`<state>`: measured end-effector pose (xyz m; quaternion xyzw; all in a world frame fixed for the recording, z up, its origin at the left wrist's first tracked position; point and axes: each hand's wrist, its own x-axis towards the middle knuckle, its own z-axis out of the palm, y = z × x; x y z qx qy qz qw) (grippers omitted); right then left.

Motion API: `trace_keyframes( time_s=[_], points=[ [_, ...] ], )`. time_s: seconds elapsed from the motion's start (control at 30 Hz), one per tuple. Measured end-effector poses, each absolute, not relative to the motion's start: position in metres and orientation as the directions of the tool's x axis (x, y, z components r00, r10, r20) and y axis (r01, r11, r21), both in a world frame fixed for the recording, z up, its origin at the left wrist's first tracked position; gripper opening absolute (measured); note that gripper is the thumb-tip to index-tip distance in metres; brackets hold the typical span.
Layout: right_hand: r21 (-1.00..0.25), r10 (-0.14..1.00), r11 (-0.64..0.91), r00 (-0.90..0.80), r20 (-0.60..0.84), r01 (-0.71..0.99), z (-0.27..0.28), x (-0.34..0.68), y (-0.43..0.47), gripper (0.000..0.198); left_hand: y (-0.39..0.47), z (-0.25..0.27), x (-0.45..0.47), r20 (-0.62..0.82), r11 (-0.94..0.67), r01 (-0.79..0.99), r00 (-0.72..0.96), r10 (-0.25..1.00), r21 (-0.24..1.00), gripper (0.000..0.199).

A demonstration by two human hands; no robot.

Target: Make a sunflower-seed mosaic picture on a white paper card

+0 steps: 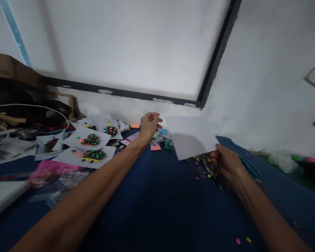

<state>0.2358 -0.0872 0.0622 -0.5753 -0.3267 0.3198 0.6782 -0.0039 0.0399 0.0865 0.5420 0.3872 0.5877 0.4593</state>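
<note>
A blank white sheet of paper (pixel 193 136) is tilted up above the table, pinched at its lower right corner between the thumb and fingers of my right hand (pixel 227 161). My left hand (pixel 150 125) hovers just left of the sheet with its fingers loosely bent and apart, holding nothing that I can see. Behind and below the sheet lies a scattered pile of striped seeds (pixel 208 164), partly hidden by the paper and my right hand. Small bags of coloured clay, one pink (pixel 155 146) and one green (pixel 169 145), rest between the two hands.
Several paper sheets with seed-and-clay figures (pixel 91 140) overlap on the left of the blue table (pixel 147 210). Nearby are pink plastic packaging (pixel 52 169), a white box-like object (pixel 6 196) and a white cable (pixel 42 106). A wall (pixel 252 87) rises behind.
</note>
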Motion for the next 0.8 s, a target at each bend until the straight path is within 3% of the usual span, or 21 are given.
trace_keyframes(
  time_s=[0.07,0.13,0.2,0.27,0.37,0.47,0.53,0.6,0.8],
  points=[
    [-0.997,0.865,0.077,0.499,0.057,-0.019,0.062,0.232,-0.090,0.021,0.036,0.105,-0.005,0.528,-0.557,-0.090,-0.223,0.819,0.826,0.018],
    [-0.999,0.908,0.029,0.418,0.040,0.032,0.062,0.226,-0.092,0.025,0.027,0.120,-0.007,0.699,-0.730,-0.003,-0.284,0.656,0.684,0.018],
    [-0.996,0.942,-0.006,0.335,0.025,0.092,0.060,0.218,-0.094,0.027,0.013,0.128,-0.004,0.800,-0.804,0.069,-0.183,0.572,0.590,0.021],
    [-0.987,0.969,-0.034,0.249,0.006,0.158,0.056,0.206,-0.095,0.026,-0.001,0.126,0.005,0.835,-0.835,0.134,0.076,0.545,0.533,0.020],
    [-0.961,0.989,-0.068,0.148,-0.029,0.267,0.047,0.187,-0.093,0.025,-0.015,0.103,0.023,0.690,-0.869,0.265,0.530,0.493,0.417,0.020],
    [-0.931,0.993,-0.064,0.115,-0.024,0.358,0.034,0.175,-0.089,0.017,-0.018,0.070,0.037,0.406,-0.890,0.391,0.792,0.456,0.236,0.025],
    [-0.911,0.991,-0.054,0.135,0.002,0.408,0.027,0.173,-0.087,0.018,-0.016,0.049,0.039,0.240,-0.893,0.439,0.861,0.449,0.094,0.028],
    [-0.887,0.982,-0.037,0.180,0.053,0.461,0.025,0.177,-0.085,0.025,-0.013,0.035,0.037,0.172,-0.889,0.454,0.873,0.457,0.063,0.024],
    [-0.735,0.902,0.083,0.264,0.343,0.673,0.034,0.195,-0.087,0.021,-0.016,0.019,0.030,0.207,-0.880,0.473,0.866,0.456,-0.041,0.027]
  ],
)
